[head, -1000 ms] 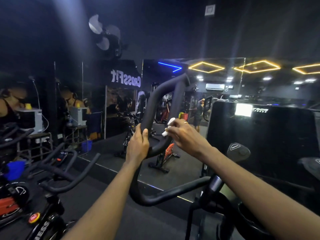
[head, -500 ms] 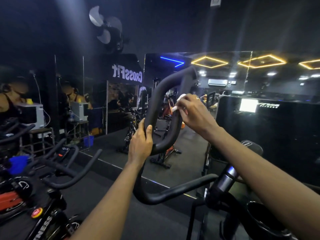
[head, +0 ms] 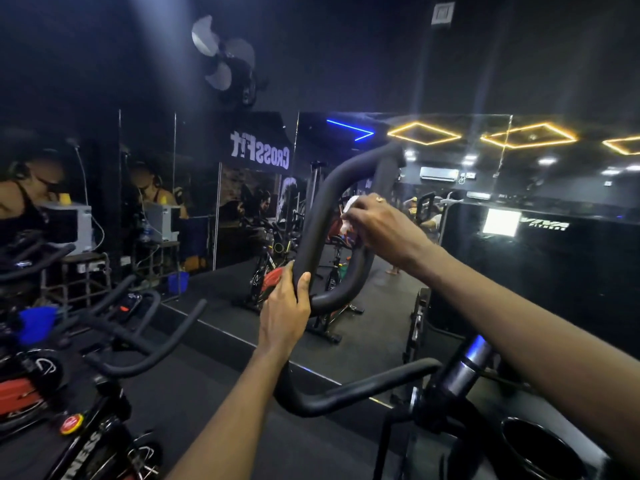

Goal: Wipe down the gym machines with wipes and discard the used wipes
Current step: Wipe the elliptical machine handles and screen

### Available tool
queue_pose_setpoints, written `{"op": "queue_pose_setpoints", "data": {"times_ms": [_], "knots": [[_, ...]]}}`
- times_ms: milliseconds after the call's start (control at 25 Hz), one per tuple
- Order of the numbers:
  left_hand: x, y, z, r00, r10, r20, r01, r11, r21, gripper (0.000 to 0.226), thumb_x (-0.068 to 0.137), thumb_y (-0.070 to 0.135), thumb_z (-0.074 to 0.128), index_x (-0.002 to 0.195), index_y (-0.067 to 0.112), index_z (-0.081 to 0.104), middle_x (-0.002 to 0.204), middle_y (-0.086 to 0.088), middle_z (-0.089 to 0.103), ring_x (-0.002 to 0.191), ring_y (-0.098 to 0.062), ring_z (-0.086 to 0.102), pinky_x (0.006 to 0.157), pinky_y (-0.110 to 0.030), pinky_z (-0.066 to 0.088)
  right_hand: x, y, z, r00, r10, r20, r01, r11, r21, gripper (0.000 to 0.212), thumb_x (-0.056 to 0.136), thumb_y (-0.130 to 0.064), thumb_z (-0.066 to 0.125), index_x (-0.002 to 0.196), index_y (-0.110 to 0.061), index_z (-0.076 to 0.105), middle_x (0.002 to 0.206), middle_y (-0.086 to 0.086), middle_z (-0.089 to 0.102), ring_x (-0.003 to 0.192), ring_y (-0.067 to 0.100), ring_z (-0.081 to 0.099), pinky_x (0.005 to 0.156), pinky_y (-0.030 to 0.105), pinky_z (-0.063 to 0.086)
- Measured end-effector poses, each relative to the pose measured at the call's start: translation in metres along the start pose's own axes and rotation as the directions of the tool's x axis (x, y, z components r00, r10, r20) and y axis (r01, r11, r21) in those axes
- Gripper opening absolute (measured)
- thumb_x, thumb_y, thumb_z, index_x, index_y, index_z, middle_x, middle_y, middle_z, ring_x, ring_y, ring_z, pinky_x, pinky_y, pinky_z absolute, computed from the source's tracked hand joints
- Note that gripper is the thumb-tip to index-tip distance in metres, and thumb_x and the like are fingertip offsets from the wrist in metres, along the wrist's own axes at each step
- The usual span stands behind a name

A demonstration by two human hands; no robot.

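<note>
The spin-bike handlebar (head: 311,230) is gripped low by the left hand (head: 284,315); a wipe (head: 350,204) is pinched against it by the right hand (head: 382,225).

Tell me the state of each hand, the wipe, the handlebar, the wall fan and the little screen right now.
left hand, gripping the lower left of the handlebar.
right hand, holding the wipe against the loop's right side.
wipe, white, bunched under the fingers.
handlebar, gripped low, wipe pressed on it higher up.
wall fan, blades look distinct, apparently not spinning.
screen, lit.
</note>
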State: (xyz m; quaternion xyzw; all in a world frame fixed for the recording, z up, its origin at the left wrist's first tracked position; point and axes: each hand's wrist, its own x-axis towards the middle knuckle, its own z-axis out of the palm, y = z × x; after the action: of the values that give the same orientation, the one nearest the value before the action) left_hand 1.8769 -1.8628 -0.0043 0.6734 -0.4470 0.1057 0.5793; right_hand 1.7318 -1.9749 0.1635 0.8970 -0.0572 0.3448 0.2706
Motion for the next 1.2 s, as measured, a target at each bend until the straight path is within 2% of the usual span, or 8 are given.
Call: {"op": "queue_pose_setpoints", "data": {"times_ms": [160, 320, 480, 680, 760, 880, 1040, 1200], "knots": [[0.002, 0.001, -0.003, 1.000, 0.026, 0.011, -0.026, 1.000, 0.001, 0.056, 0.101, 0.052, 0.030, 0.154, 0.037, 0.020, 0.141, -0.007, 0.055, 0.119, -0.034, 0.058, 0.091, -0.045, 0.049, 0.029, -0.018, 0.013, 0.996, -0.021, -0.092, 0.031, 0.993, 0.117, 0.013, 0.094, -0.005, 0.059, 0.104, -0.003, 0.067, 0.103, 0.013, 0.062, 0.094, 0.028, 0.057, 0.085, 0.034, 0.047], [0.002, 0.003, -0.004, 0.999, 0.041, 0.004, -0.041, 0.999, 0.009, 0.055, 0.101, 0.051, 0.030, 0.150, 0.055, 0.004, 0.139, -0.006, 0.056, 0.118, -0.034, 0.057, 0.090, -0.048, 0.050, 0.039, -0.017, 0.027, 0.994, -0.107, 0.005, 0.106, 0.992, 0.072, 0.015, 0.097, -0.008, 0.055, 0.106, -0.005, 0.068, 0.106, 0.012, 0.060, 0.095, 0.028, 0.056, 0.084, 0.038, 0.050], [0.004, 0.000, -0.001, 0.998, 0.064, -0.012, -0.064, 0.998, 0.018, 0.055, 0.100, 0.054, 0.028, 0.148, 0.059, 0.003, 0.135, -0.007, 0.059, 0.117, -0.033, 0.058, 0.090, -0.047, 0.050, 0.056, 0.000, 0.021, 0.994, 0.045, -0.099, -0.038, 0.997, 0.065, 0.015, 0.094, -0.010, 0.056, 0.101, -0.002, 0.067, 0.102, 0.016, 0.060, 0.093, 0.032, 0.056, 0.084, 0.045, 0.049], [0.003, -0.004, 0.000, 0.998, 0.061, -0.009, -0.061, 0.998, 0.001, 0.054, 0.099, 0.056, 0.027, 0.148, 0.059, 0.004, 0.138, -0.007, 0.057, 0.118, -0.033, 0.058, 0.090, -0.048, 0.051, 0.053, 0.001, 0.017, 0.993, -0.114, 0.015, 0.115, 0.993, -0.008, 0.020, 0.098, -0.018, 0.053, 0.106, -0.007, 0.068, 0.107, 0.012, 0.060, 0.097, 0.027, 0.055, 0.085, 0.039, 0.050], [0.003, -0.002, -0.001, 0.998, 0.063, -0.007, -0.063, 0.998, 0.002, 0.054, 0.099, 0.057, 0.027, 0.147, 0.060, 0.003, 0.140, -0.005, 0.056, 0.119, -0.031, 0.058, 0.090, -0.048, 0.051, 0.061, 0.017, 0.008, 0.997, -0.081, 0.006, 0.081, 0.996, -0.021, 0.017, 0.096, -0.014, 0.056, 0.108, -0.010, 0.068, 0.107, 0.011, 0.060, 0.098, 0.028, 0.057, 0.083, 0.041, 0.052], [0.002, 0.001, -0.003, 0.998, 0.062, -0.002, -0.062, 0.998, 0.006, 0.054, 0.101, 0.053, 0.028, 0.149, 0.057, 0.004, 0.142, -0.001, 0.055, 0.120, -0.028, 0.058, 0.091, -0.047, 0.051, 0.066, 0.031, 0.002, 0.996, -0.021, -0.086, 0.019, 0.999, -0.027, 0.014, 0.093, -0.006, 0.057, 0.102, -0.006, 0.067, 0.104, 0.013, 0.060, 0.093, 0.031, 0.059, 0.082, 0.044, 0.051], [0.009, 0.009, -0.004, 0.995, 0.085, 0.047, -0.086, 0.996, 0.018, 0.052, 0.102, 0.041, 0.031, 0.152, 0.039, 0.014, 0.146, 0.000, 0.043, 0.110, -0.033, 0.061, 0.088, -0.046, 0.050, 0.060, 0.031, 0.004, 0.988, -0.012, -0.153, 0.010, 1.000, -0.013, 0.011, 0.090, 0.000, 0.058, 0.099, 0.000, 0.064, 0.104, 0.018, 0.062, 0.093, 0.035, 0.059, 0.085, 0.041, 0.049], [0.053, 0.037, 0.001, 0.999, 0.006, 0.053, -0.004, 0.999, -0.043, 0.051, 0.102, 0.036, 0.037, 0.149, 0.022, 0.028, 0.143, -0.007, 0.047, 0.117, -0.031, 0.055, 0.094, -0.041, 0.044, 0.058, 0.029, 0.007, 0.972, 0.010, -0.236, 0.004, 0.998, 0.059, 0.023, 0.092, 0.000, 0.060, 0.114, 0.003, 0.063, 0.115, 0.018, 0.059, 0.104, 0.029, 0.060, 0.093, 0.031, 0.048]]}}
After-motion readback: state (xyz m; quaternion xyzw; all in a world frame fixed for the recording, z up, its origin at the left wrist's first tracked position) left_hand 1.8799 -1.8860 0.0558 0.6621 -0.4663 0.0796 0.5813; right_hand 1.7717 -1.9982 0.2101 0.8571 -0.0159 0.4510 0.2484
